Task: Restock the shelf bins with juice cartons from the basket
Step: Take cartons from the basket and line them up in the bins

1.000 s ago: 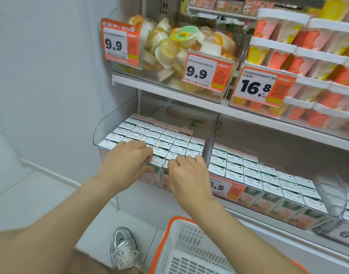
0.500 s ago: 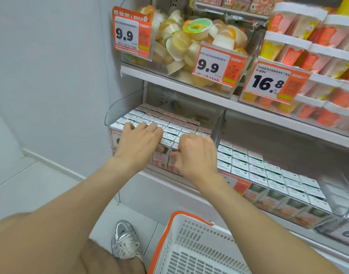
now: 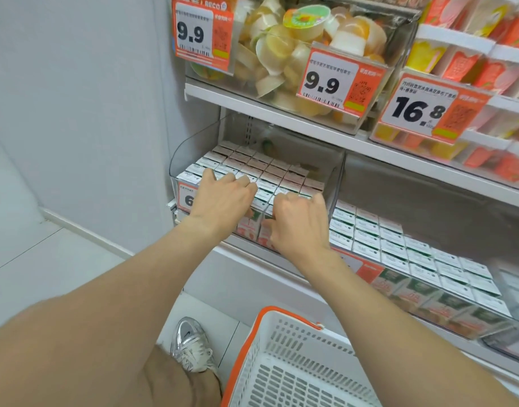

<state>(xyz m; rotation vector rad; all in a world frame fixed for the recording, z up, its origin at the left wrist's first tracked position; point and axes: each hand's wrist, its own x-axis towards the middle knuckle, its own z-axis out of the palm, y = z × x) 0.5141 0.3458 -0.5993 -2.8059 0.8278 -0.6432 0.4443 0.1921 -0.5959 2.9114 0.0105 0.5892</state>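
Note:
A clear shelf bin (image 3: 180, 160) on the lower shelf is packed with rows of small juice cartons (image 3: 270, 168) with white tops. My left hand (image 3: 223, 198) lies over the front row, fingers bent down onto the carton tops. My right hand (image 3: 299, 221) is beside it, fingers curled over the front cartons with the thumb on a red-printed carton face (image 3: 249, 227). The white basket with an orange rim (image 3: 284, 314) sits below my right arm; the part of its inside that shows holds nothing.
A second bin of green-labelled cartons (image 3: 399, 254) fills the shelf to the right. The shelf above carries a bin of jelly cups (image 3: 281, 54) and stacked cups (image 3: 464, 63) behind orange price tags. A white wall (image 3: 76, 113) closes the left. My shoe (image 3: 190, 345) is beside the basket.
Both hands stay at the front of the left bin. Their fingers have curled more tightly over the front cartons, and the right thumb has come onto a carton face.

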